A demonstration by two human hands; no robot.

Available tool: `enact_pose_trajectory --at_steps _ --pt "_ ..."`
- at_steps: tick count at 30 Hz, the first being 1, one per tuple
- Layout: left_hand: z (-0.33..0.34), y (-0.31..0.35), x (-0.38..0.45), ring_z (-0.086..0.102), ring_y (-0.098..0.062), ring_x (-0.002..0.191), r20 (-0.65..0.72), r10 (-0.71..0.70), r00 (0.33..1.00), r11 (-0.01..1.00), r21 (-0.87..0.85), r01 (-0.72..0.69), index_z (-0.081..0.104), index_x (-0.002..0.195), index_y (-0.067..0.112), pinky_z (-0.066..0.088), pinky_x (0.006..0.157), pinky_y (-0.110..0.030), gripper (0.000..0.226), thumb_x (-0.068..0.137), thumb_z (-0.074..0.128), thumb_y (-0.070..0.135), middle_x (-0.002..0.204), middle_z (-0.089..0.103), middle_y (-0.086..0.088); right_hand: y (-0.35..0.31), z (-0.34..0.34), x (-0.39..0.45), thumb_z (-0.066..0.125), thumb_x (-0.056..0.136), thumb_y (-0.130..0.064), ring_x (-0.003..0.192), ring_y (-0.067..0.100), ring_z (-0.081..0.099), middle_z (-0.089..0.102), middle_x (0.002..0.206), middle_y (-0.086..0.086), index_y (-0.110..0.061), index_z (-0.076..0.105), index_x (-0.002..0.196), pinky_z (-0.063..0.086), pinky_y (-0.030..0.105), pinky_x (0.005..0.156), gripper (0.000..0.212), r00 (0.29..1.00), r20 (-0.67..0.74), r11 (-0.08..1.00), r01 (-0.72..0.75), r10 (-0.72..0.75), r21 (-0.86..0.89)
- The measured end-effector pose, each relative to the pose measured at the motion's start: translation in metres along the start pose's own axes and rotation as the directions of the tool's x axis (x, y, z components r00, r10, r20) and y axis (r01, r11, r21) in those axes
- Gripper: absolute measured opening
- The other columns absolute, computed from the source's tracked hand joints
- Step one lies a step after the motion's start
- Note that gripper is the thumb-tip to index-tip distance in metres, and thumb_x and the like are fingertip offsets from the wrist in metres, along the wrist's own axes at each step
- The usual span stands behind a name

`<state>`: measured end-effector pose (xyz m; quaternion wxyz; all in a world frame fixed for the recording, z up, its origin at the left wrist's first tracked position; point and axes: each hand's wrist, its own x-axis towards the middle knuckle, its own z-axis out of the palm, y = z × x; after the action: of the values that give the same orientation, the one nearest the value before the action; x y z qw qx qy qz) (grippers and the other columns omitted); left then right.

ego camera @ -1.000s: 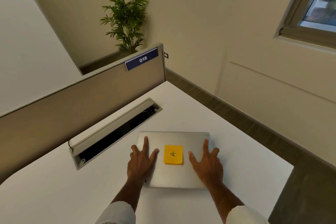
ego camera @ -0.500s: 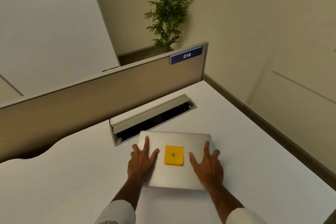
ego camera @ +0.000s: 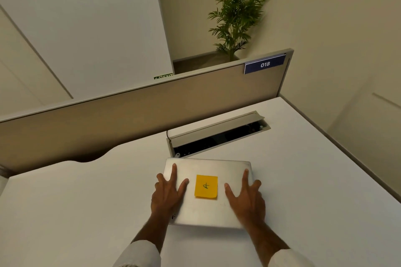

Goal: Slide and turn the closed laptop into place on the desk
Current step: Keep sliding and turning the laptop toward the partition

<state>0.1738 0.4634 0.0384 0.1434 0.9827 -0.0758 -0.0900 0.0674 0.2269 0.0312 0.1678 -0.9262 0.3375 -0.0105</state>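
Both hands, left hand [ego camera: 168, 196] and right hand [ego camera: 247, 201], lie flat with fingers spread wide on the closed laptop [ego camera: 208, 208], either side of its yellow sticky note [ego camera: 206, 186], on the white table [ego camera: 76, 201].

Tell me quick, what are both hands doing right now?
Left hand: open, fingers spread, flat on the laptop lid.
Right hand: open, fingers spread, flat on the lid too.

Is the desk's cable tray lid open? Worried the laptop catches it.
Open: the cable tray lid is tilted up, exposing the dark cavity.
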Motion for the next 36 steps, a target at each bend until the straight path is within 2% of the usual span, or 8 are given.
enact_pose_trajectory --at_steps 7,16,25,36 --pt "-0.004 -0.032 -0.009 0.053 -0.026 0.121 -0.018 -0.042 0.999 0.999 -0.003 0.042 -0.009 0.157 0.04 0.057 0.094 -0.041 0.08 0.094 0.025 0.075 0.148 0.026 -0.012 -0.025 0.009 -0.012 0.014 0.072 -0.09 0.095 0.019 0.063 0.038 0.136 0.011 -0.031 0.001 0.155 0.061 0.031 0.075 0.103 0.999 0.014 0.999 0.037 -0.037 -0.004" --pt "0.007 -0.065 -0.027 0.056 -0.026 0.115 -0.007 -0.043 0.999 0.999 0.01 0.043 -0.011 0.157 0.04 0.058 0.089 -0.04 0.079 0.095 0.023 0.074 0.144 0.029 -0.012 -0.033 0.026 -0.035 0.021 0.075 -0.09 0.095 0.018 0.062 0.041 0.135 0.011 -0.031 0.002 0.156 0.06 0.029 0.075 0.102 0.997 0.042 0.998 0.066 -0.065 -0.011" --pt "0.02 -0.08 -0.037 0.057 -0.025 0.112 0.013 -0.044 0.999 0.998 0.045 0.043 -0.01 0.158 0.038 0.056 0.088 -0.039 0.078 0.096 0.022 0.073 0.142 0.031 -0.012 -0.03 0.04 -0.047 0.023 0.077 -0.089 0.103 0.021 0.06 0.041 0.134 0.011 -0.029 0.002 0.156 0.059 0.031 0.078 0.101 0.994 0.072 0.996 0.08 -0.077 -0.042" --pt "0.025 -0.082 -0.037 0.057 -0.024 0.113 -0.007 -0.028 1.0 0.997 0.074 0.029 -0.011 0.159 0.037 0.058 0.087 -0.037 0.079 0.096 0.022 0.072 0.143 0.032 -0.011 -0.029 0.042 -0.049 0.018 0.076 -0.09 0.097 0.018 0.058 0.045 0.13 0.009 -0.028 0.005 0.156 0.056 0.029 0.073 0.102 0.996 0.046 0.992 0.085 -0.081 -0.091"
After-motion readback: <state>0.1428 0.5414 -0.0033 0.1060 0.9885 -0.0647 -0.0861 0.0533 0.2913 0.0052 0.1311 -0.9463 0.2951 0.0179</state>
